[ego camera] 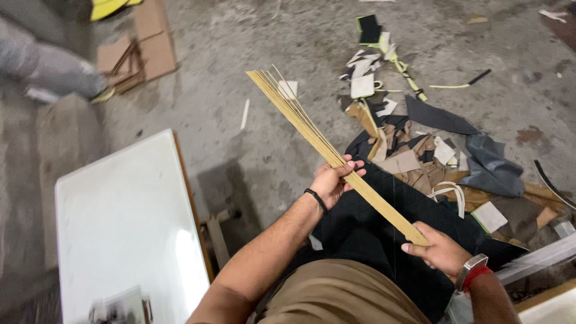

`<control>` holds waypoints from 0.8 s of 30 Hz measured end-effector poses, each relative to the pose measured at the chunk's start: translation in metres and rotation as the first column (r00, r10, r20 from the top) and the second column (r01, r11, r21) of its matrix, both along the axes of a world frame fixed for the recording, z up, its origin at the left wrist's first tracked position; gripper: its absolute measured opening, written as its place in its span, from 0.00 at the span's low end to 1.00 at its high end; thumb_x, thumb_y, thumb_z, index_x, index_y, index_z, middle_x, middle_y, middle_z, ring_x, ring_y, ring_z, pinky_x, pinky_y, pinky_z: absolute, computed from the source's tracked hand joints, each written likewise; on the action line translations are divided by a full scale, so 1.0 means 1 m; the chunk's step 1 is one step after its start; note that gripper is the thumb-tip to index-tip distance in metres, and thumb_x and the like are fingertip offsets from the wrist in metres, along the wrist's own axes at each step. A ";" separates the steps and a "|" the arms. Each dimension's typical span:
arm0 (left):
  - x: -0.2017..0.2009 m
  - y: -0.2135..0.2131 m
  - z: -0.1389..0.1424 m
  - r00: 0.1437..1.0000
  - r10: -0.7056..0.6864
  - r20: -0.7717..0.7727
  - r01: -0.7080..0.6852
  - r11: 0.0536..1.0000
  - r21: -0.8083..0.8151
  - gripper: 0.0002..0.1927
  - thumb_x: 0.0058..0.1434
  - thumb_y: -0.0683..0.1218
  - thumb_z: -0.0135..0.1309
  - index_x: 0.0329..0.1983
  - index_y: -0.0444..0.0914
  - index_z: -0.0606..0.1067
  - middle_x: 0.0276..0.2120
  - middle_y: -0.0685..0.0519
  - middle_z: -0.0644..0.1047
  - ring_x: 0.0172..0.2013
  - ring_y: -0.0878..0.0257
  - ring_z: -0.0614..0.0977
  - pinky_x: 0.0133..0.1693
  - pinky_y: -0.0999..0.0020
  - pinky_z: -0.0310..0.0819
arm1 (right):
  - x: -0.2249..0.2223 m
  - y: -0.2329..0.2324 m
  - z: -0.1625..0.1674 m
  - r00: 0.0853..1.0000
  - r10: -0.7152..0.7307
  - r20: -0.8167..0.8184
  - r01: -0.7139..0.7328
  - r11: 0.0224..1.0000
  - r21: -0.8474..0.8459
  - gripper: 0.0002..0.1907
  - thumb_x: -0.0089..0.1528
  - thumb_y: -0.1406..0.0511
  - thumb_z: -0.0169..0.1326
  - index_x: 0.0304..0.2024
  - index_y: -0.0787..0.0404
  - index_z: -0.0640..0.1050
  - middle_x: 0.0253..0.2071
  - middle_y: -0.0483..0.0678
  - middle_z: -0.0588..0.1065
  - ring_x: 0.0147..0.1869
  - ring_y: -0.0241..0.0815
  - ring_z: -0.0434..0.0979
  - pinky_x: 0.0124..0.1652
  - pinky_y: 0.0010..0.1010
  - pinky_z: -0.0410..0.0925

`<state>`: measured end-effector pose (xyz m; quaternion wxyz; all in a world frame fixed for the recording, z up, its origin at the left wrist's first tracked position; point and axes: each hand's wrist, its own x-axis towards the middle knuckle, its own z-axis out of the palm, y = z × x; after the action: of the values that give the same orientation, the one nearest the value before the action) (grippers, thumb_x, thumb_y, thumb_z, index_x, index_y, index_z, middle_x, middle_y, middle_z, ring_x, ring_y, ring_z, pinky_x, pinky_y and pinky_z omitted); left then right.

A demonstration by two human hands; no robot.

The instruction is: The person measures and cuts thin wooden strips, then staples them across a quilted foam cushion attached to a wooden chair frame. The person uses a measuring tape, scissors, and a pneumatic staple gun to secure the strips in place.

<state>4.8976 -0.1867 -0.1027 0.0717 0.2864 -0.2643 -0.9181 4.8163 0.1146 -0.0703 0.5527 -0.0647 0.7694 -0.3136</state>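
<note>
A white table (120,222) fills the near left, and leather and fabric scraps (432,150) litter the concrete floor on the right. Between them a bundle of thin tan strips (324,147) slants up and away. The left hand (333,180) curls its fingers around the middle and the right hand (438,249) pinches the near end, so the strips seem mid-gathering; squaring the fanned far ends would call for a looser left grip.

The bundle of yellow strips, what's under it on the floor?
Below the strips, held by both hands, lie grey concrete floor, black cloth and a scrap pile. Whatever the cloth covers is hidden.
</note>
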 end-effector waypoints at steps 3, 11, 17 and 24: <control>-0.070 -0.038 0.003 0.997 -0.059 0.052 0.060 0.998 -0.005 0.16 0.67 0.39 0.52 0.57 0.39 0.64 0.47 0.42 0.80 0.45 0.51 0.85 0.45 0.54 0.83 | -0.048 -0.035 -0.007 0.997 -0.081 -0.017 0.081 0.997 -0.001 0.19 0.59 0.62 0.63 0.48 0.59 0.72 0.24 0.42 0.63 0.22 0.35 0.61 0.23 0.30 0.60; -0.314 -0.136 -0.011 0.950 -0.309 0.047 0.308 0.951 0.032 0.12 0.66 0.45 0.58 0.50 0.37 0.73 0.39 0.50 0.81 0.41 0.57 0.85 0.42 0.59 0.86 | -0.261 -0.117 -0.065 0.994 -0.093 -0.061 0.092 0.996 -0.017 0.22 0.58 0.56 0.65 0.50 0.56 0.74 0.23 0.43 0.66 0.22 0.37 0.63 0.23 0.31 0.59; -0.505 -0.219 0.009 0.932 -0.239 0.273 0.227 0.971 0.076 0.15 0.65 0.55 0.59 0.40 0.42 0.68 0.35 0.48 0.81 0.38 0.52 0.85 0.39 0.56 0.78 | -0.436 -0.197 -0.044 0.887 0.187 -0.422 -0.150 0.981 0.120 0.33 0.57 0.46 0.65 0.55 0.57 0.72 0.39 0.50 0.80 0.42 0.45 0.80 0.42 0.40 0.71; -0.710 -0.283 0.022 0.981 -0.191 0.021 0.182 0.960 0.215 0.14 0.65 0.55 0.56 0.34 0.41 0.70 0.26 0.53 0.75 0.31 0.55 0.80 0.41 0.51 0.80 | -0.604 -0.286 -0.015 0.856 0.143 -0.497 -0.067 0.984 0.167 0.30 0.57 0.48 0.59 0.55 0.54 0.69 0.46 0.55 0.78 0.50 0.55 0.80 0.49 0.45 0.72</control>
<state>4.1880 -0.4692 -0.0803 -0.0514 0.2851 -0.1920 -0.9377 4.2124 -0.1719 -0.0855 0.3507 -0.1467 0.9033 -0.1986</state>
